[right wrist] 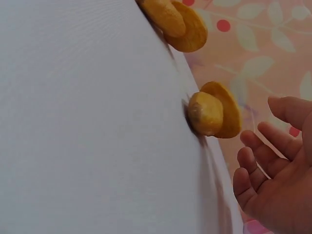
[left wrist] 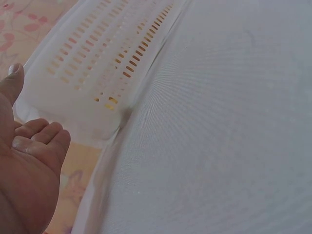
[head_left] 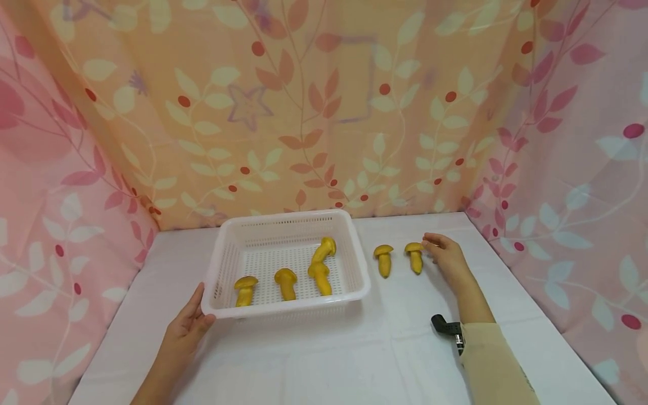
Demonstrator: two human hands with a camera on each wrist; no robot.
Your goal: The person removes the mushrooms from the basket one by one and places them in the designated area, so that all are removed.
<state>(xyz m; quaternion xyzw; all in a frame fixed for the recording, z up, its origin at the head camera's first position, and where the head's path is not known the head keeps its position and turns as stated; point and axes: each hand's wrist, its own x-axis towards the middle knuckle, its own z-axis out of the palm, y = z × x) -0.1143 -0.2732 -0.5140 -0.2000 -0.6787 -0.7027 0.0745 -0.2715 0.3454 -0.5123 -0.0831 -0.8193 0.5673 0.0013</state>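
A white perforated basket (head_left: 291, 305) stands on the white table and holds several yellow toy mushrooms (head_left: 286, 283). My left hand (head_left: 196, 314) lies open at the basket's front left corner, thumb against the rim. In the left wrist view that hand (left wrist: 30, 156) is just beside the basket (left wrist: 97, 63). Two more mushrooms lie right of the basket, one nearer it (head_left: 383, 260) and one further right (head_left: 415, 257). My right hand (head_left: 431, 250) is open, with relaxed fingertips just beside the further mushroom's cap. The right wrist view shows a small gap between this hand (right wrist: 273, 180) and that mushroom (right wrist: 212, 112).
Floral cloth walls (head_left: 304, 112) close in the table at the back, left and right. The table is covered in white cloth (head_left: 354, 349). A black camera mount (head_left: 445, 325) sits at my right wrist.
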